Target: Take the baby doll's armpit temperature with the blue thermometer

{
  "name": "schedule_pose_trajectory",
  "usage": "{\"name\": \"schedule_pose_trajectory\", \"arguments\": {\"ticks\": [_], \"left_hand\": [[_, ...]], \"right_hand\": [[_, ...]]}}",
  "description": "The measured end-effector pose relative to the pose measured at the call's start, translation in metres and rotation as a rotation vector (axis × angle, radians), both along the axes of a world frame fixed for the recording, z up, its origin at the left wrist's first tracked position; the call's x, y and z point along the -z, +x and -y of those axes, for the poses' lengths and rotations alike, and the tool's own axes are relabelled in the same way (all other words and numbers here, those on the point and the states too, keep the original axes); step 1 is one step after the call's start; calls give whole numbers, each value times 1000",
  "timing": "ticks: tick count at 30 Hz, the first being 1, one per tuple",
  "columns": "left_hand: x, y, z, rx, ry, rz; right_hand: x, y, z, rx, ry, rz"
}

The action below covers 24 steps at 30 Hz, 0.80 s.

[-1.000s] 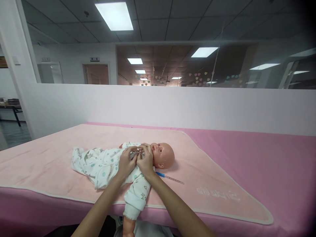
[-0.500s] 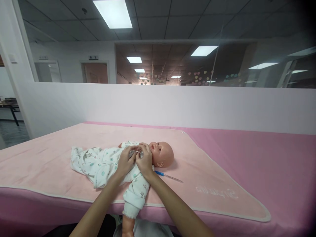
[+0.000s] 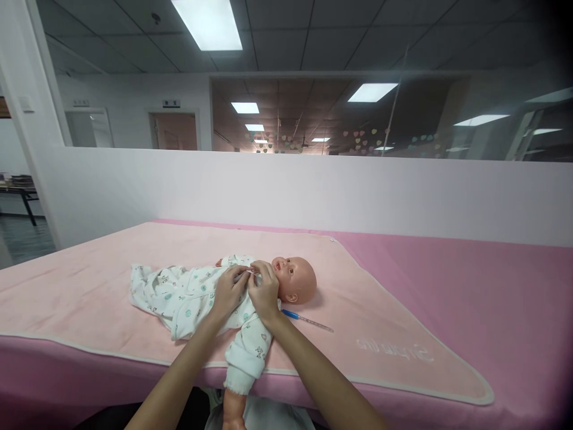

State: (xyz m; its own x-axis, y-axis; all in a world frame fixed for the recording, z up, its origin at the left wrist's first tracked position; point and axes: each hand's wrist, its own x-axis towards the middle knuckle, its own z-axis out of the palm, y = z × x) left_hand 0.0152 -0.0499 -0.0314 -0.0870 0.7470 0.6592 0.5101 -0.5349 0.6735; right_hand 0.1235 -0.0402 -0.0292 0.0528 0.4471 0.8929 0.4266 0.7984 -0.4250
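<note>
A baby doll [image 3: 301, 279] lies on its back with its bald head to the right. It wears a white patterned romper [image 3: 197, 298]. Over the upper chest, my left hand [image 3: 230, 289] pinches the romper's front edge near the neck. My right hand [image 3: 265, 288] is closed on the same edge, close to the doll's chin. The fingertips of both hands nearly meet, and they partly hide the cloth between them. Beside the doll's shoulder lies a thin, clear stick with a blue end [image 3: 290, 314], resembling a thermometer.
Under the doll is a peach mat [image 3: 89, 286] with a pale border, spread over a pink cover [image 3: 447, 280]. One sleeved doll arm [image 3: 248, 352] hangs over the near edge. A white half wall [image 3: 313, 191] with glass above stands behind.
My fingers have drawn closer together at the neckline, narrowing the gap between them. The doll and the blue-ended stick stay in place; the view has shifted slightly.
</note>
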Motion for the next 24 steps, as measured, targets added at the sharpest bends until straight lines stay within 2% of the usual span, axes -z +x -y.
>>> {"name": "schedule_pose_trajectory", "arguments": {"ticks": [7, 24], "left_hand": [[2, -4, -4, 61, -24, 201], [0, -2, -1, 75, 5, 64]], "right_hand": [[-2, 2, 0, -45, 7, 38], [-4, 0, 1, -113, -44, -8]]}}
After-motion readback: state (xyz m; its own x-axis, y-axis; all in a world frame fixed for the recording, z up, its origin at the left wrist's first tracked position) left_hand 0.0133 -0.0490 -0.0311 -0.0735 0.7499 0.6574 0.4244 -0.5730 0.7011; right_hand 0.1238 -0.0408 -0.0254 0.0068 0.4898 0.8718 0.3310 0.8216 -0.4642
